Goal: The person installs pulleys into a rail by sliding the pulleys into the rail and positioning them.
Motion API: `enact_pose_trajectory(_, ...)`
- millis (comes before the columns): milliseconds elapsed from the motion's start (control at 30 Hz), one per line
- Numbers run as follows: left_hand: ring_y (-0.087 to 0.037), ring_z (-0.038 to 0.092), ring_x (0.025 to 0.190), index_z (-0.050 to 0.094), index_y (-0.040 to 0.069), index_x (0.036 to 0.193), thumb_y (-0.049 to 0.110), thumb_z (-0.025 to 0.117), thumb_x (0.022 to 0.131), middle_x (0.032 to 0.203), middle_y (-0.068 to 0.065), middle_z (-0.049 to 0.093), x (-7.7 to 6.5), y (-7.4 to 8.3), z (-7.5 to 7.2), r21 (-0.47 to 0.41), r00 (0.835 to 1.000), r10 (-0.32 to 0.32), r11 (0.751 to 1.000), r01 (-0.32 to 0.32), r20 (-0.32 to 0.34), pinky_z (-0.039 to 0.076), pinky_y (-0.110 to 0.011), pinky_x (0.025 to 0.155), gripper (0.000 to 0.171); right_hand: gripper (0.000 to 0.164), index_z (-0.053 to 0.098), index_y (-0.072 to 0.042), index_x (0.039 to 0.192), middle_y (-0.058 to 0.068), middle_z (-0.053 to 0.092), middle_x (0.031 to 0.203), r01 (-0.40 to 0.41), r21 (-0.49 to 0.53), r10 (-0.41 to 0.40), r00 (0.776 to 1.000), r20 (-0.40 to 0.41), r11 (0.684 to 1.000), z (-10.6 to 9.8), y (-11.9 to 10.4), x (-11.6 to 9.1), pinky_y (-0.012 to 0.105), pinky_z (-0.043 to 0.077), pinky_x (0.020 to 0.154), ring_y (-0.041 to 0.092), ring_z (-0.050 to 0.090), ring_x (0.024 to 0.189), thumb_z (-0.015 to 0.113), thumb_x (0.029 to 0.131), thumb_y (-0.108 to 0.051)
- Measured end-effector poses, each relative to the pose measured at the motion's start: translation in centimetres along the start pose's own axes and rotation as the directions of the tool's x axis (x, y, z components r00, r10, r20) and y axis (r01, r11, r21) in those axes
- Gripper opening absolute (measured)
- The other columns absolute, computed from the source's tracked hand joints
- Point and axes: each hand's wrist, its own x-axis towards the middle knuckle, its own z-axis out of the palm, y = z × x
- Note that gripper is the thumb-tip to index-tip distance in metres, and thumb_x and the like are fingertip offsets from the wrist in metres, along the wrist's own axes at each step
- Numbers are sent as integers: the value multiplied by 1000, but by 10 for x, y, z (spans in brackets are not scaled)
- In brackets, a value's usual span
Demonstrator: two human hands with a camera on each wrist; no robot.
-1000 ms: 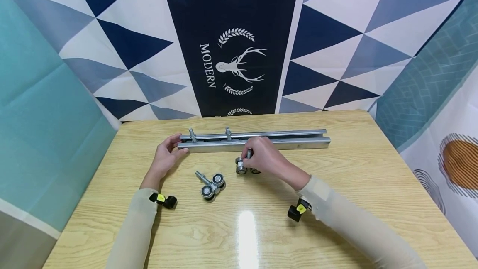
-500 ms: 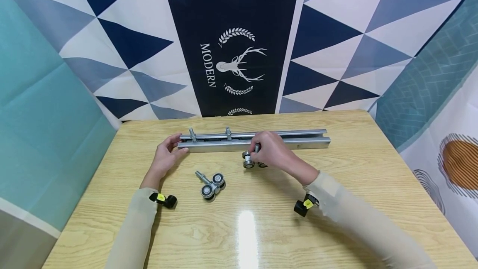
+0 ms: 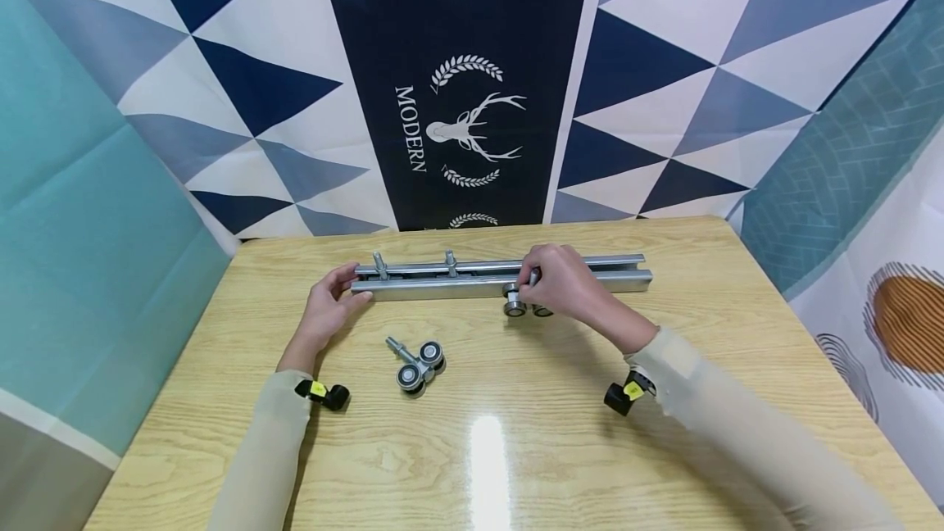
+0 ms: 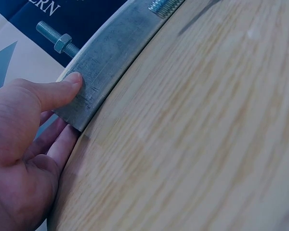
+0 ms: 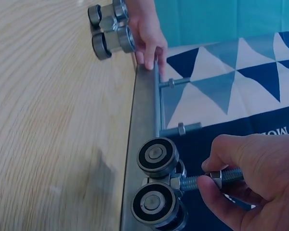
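Note:
A steel channel rail (image 3: 428, 291) lies across the back of the table, its slot facing up. My left hand (image 3: 328, 311) holds its left end, the thumb on the front face and fingers around the end in the left wrist view. Two threaded bolts with nuts, one a left bolt (image 3: 379, 266), the other a right bolt (image 3: 451, 264), stand up out of the slot. My right hand (image 3: 564, 285) pinches the threaded stem of a roller trolley (image 5: 155, 156) near its nut. That trolley hangs wheels down, just in front of the rail's right half. What the bolts join inside the rail is hidden.
Another roller trolley (image 3: 420, 369) lies on its side on the wooden table (image 3: 398, 465), in front of the rail and between the arms. A patterned cloth (image 3: 472, 146) hangs behind the table's back edge. The rail's right end (image 3: 642, 279) is uncovered.
My right hand has carried the roller trolley to the right and toward the back, along the front of the rail. My left hand, the rail and the loose trolley have stayed put.

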Motion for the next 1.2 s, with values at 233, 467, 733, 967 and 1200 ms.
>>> enact_pose_trajectory(233,-32,45,136,43,6,149,8,72,91,150,-19,47,0,0,0,3,1000,2,1000,-2,1,35,-48,121,65,13,73,-12,68,4,72,78,-9,-37,8,1000,-19,999,-11,10,-2,28,48,55,16,60,64,75,71,1)
enact_pose_trajectory(467,-34,44,136,44,3,148,6,72,90,149,-21,47,1,-1,0,-18,1000,4,1000,-4,8,32,-48,123,64,13,73,-12,67,6,71,79,-31,-63,30,999,-11,998,-24,20,-5,29,48,55,18,58,64,75,71,0)
enact_pose_trajectory(733,-32,45,135,45,4,147,5,73,90,148,-19,48,0,0,0,-22,1000,5,1000,-5,0,32,-46,123,64,13,72,-13,67,6,72,79,-47,-93,46,999,-9,995,-36,32,-10,32,49,57,19,59,65,75,71,-1)
enact_pose_trajectory(967,-32,46,134,45,5,148,7,73,90,148,-18,49,0,0,-1,-15,1000,1,1000,-1,5,34,-47,122,64,11,72,-12,67,6,71,80,-63,-120,62,998,-14,991,-43,44,-17,31,48,56,18,58,64,74,71,-2)
enact_pose_trajectory(1200,-33,45,135,44,5,149,9,73,91,149,-20,48,0,0,0,-5,1000,4,1000,-4,4,36,-49,120,65,11,71,-12,66,6,71,77,-57,-151,53,998,-29,987,-52,55,-23,29,44,54,16,55,60,73,70,-2)
